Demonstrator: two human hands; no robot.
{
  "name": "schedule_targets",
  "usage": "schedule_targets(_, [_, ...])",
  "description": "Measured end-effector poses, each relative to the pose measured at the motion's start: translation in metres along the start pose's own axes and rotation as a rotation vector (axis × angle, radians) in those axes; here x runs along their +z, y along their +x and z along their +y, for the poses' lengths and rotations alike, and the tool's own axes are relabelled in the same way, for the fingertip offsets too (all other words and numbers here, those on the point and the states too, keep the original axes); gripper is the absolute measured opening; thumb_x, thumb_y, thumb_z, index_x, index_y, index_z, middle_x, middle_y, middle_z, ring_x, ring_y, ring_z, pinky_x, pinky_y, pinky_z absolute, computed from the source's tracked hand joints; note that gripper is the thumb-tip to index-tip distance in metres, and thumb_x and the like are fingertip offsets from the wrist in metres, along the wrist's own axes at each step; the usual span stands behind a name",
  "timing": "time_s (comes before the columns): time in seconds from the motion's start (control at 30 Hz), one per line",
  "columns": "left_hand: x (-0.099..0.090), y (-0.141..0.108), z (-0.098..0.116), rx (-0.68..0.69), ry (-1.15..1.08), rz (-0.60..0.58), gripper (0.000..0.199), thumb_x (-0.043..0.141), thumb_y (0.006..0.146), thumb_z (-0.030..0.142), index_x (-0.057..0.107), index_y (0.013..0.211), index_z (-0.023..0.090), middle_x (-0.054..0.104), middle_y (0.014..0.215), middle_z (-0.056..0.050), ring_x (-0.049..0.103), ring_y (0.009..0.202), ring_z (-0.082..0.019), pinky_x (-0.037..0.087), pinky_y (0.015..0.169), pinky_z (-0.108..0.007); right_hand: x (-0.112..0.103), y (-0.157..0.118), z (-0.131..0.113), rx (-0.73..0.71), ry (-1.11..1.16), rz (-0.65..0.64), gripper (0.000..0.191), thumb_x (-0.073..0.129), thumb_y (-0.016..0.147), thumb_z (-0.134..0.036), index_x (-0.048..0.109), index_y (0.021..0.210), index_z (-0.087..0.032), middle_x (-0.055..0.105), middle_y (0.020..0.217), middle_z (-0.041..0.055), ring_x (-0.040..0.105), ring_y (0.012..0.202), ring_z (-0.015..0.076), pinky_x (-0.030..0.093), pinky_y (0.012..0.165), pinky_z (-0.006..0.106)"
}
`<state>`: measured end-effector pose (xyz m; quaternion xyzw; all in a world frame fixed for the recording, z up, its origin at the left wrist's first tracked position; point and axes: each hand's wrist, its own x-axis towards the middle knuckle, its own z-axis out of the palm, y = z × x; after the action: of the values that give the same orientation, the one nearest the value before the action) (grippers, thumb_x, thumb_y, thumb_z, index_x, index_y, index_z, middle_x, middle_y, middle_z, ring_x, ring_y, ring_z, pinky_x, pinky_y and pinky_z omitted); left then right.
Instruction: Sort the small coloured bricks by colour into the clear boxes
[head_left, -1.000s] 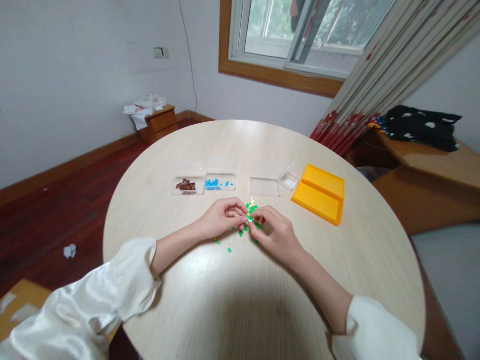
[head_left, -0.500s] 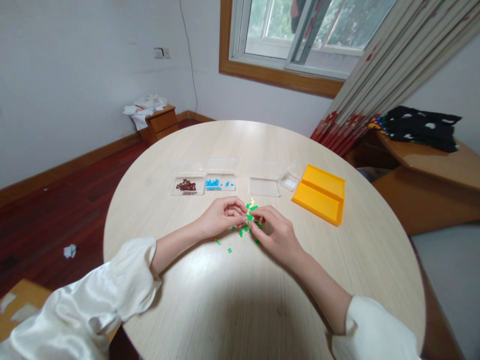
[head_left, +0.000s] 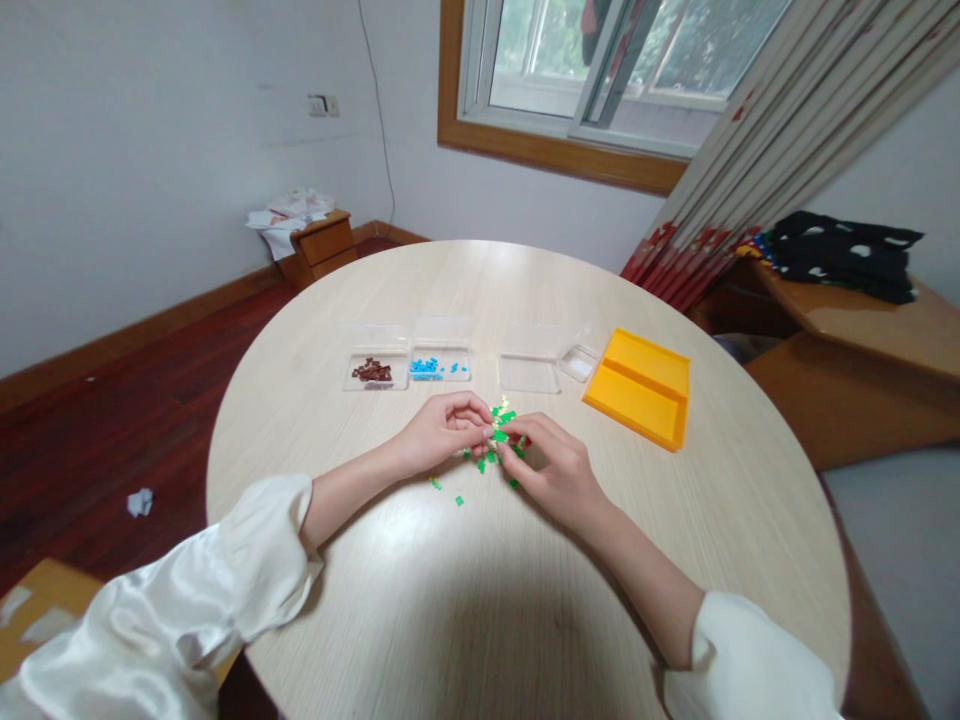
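Observation:
My left hand (head_left: 450, 432) and my right hand (head_left: 556, 466) meet fingertip to fingertip over a loose heap of small green and yellow pieces (head_left: 484, 465). Between thumbs and forefingers both are closed on a small green building-block piece (head_left: 499, 436). The fingers cover part of it, and its exact shape is too small to tell. A single green piece (head_left: 460, 501) lies apart on the table, nearer to me.
Beyond my hands stand a clear box of brown pieces (head_left: 373, 371), a clear box with blue pieces (head_left: 426, 368) and an empty clear box (head_left: 529, 374). A smaller clear box (head_left: 579, 363) and an open yellow case (head_left: 636, 400) sit right on the round table (head_left: 420, 620).

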<state>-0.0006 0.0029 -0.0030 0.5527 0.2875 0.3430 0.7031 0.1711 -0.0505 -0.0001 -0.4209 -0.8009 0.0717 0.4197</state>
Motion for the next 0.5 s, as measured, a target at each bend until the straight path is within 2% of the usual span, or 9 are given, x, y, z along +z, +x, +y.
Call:
schedule_targets(0.23, [0.001, 0.001, 0.001, 0.008, 0.032, 0.024, 0.027, 0.072, 0.065, 0.029, 0.053, 0.077, 0.012, 0.061, 0.06, 0.001, 0.057, 0.052, -0.008, 0.046, 0.054, -0.021, -0.003, 0.001, 0.002, 0.014, -0.027, -0.005, 0.011, 0.052, 0.084, -0.019, 0.059, 0.092, -0.021, 0.064, 0.082, 0.0047, 0.061, 0.077, 0.0153, 0.05, 0.068, 0.029])
schedule_targets(0.5, [-0.001, 0.0, 0.009, 0.154, 0.169, 0.219, 0.017, 0.065, 0.068, 0.026, 0.052, 0.07, 0.014, 0.053, 0.053, 0.004, 0.048, 0.046, -0.006, 0.04, 0.049, -0.02, -0.011, 0.007, 0.051, 0.164, -0.216, 0.231, 0.009, 0.054, 0.082, -0.023, 0.061, 0.086, -0.019, 0.063, 0.076, 0.0045, 0.058, 0.073, 0.0179, 0.046, 0.07, 0.033])
